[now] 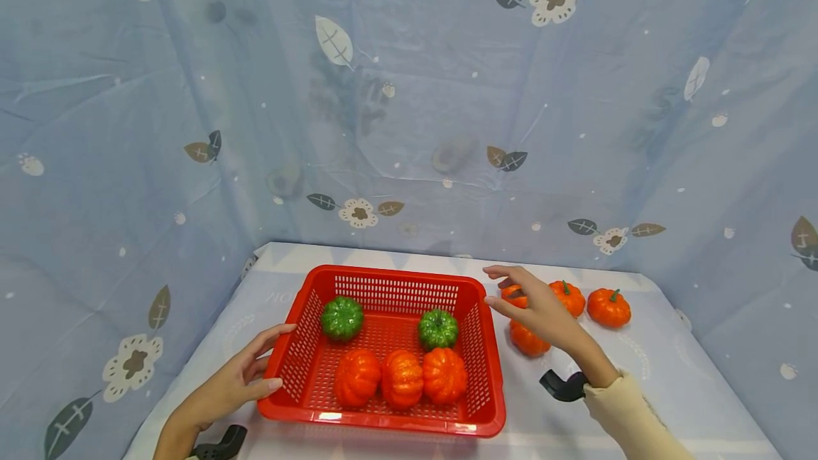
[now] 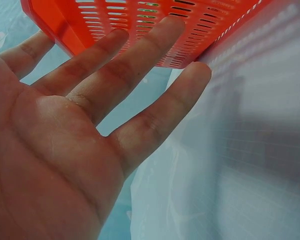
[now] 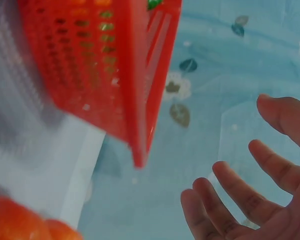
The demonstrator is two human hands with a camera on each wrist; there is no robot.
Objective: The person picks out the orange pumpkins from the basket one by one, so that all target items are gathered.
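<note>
A red basket (image 1: 474, 329) sits mid-desk (image 1: 645, 368), its long axis running left to right, open side up. It holds five pumpkins: two green ones (image 1: 341, 318) toward the back and three orange ones (image 1: 401, 378) in a row along the front wall. Four more orange pumpkins (image 1: 608, 307) lie on the desk just right of the basket, partly hidden by the right hand (image 1: 543, 307). That hand hovers above them, its grip apart, fingers spread and holding nothing. The left hand (image 1: 239, 378) lies against the basket's left wall near the front corner, fingers (image 2: 140, 65) straight and touching the slotted side, thumb at the rim; its grip is also apart.
</note>
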